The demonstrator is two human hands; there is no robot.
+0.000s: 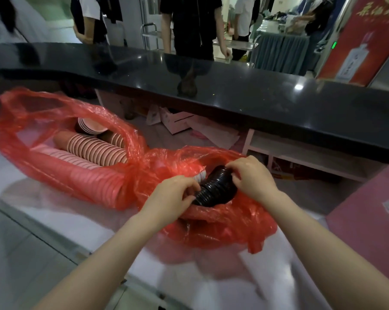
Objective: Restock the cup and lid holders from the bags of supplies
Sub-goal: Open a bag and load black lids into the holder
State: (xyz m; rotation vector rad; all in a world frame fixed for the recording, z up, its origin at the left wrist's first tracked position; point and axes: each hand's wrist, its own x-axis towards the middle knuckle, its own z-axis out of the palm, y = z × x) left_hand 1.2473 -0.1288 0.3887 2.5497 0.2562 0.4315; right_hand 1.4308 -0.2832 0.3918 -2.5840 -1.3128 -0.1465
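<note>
Two red plastic bags lie on a pale work surface. The left bag (61, 175) is open and holds long nested stacks of brown paper cups (97, 151). Inside the mouth of the right bag (222, 224) sits a stack of black lids (216, 186), with a few white lids (200, 175) just behind it. My left hand (173, 195) grips the near end of the black stack. My right hand (251, 175) holds its far end from above. No cup or lid holder is in view.
A glossy black counter (233, 97) runs across above the bags. Beyond it stand several people. Under the counter are white shelves (301, 151) and cardboard boxes (178, 121) on the floor. A pink panel (372, 215) rises at the right.
</note>
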